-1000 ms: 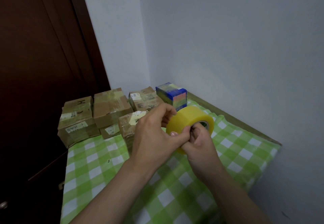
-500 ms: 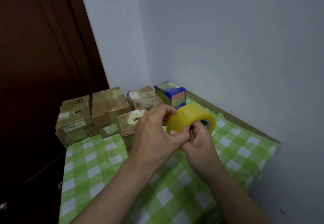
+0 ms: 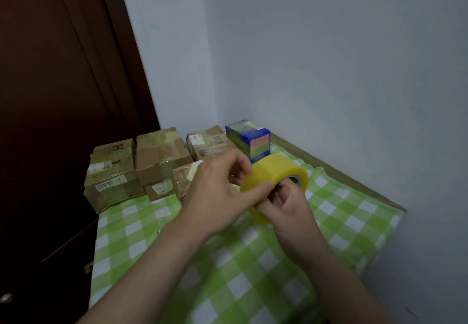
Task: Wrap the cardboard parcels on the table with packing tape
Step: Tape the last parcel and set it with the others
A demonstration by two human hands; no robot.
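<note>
A fat yellow roll of packing tape (image 3: 279, 171) is held above the table between both hands. My right hand (image 3: 288, 208) grips it from below, fingers hooked into its core. My left hand (image 3: 222, 192) curls over the roll's near side, thumb and fingertips pinching at its surface. Several cardboard parcels stand at the table's far left: a labelled one (image 3: 111, 179), a taller one (image 3: 159, 156), a small one (image 3: 183, 181) partly hidden behind my left hand, and one at the back (image 3: 210, 143).
A blue box with coloured stripes (image 3: 250, 138) stands at the back by the wall. The table wears a green and white checked cloth (image 3: 253, 273). A dark wooden door (image 3: 50, 95) lies to the left, pale walls behind and right.
The view has shifted slightly. Both hands keep hold of the tape roll, and my left fingers have shifted a little along its surface.
</note>
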